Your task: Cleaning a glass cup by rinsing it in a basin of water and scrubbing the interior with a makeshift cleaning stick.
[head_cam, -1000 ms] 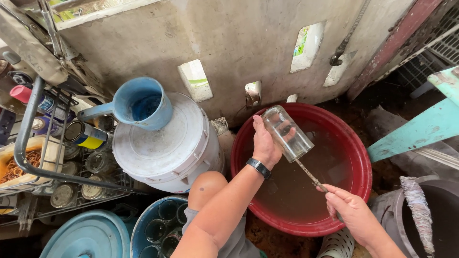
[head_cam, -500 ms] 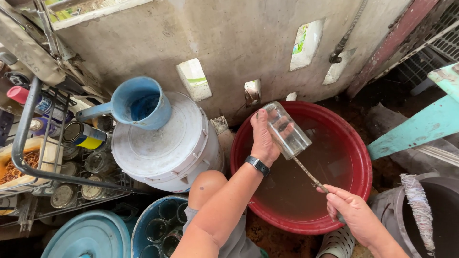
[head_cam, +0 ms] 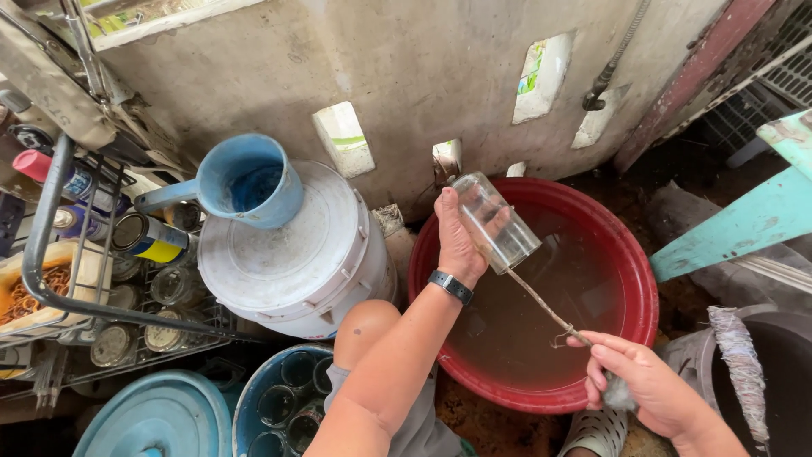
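Note:
My left hand (head_cam: 457, 241), with a black band on the wrist, grips a clear glass jar (head_cam: 495, 222) tilted with its mouth down and to the right over a red basin (head_cam: 647, 296) of murky brown water. My right hand (head_cam: 647, 385) holds the lower end of a thin stick (head_cam: 541, 306) whose upper end goes into the jar's mouth. A pale tuft shows under my right fingers.
A white lidded bucket (head_cam: 292, 254) carries a blue scoop (head_cam: 245, 182) on top. A blue tub (head_cam: 283, 406) holds several glasses. A wire rack (head_cam: 76, 279) with cans and jars stands at left, a concrete wall behind, a teal plank (head_cam: 744, 224) and a dark bin (head_cam: 778, 372) at right.
The jar and my left hand have risen slightly and tipped a little more; my right hand with the stick has stayed near the basin's front rim.

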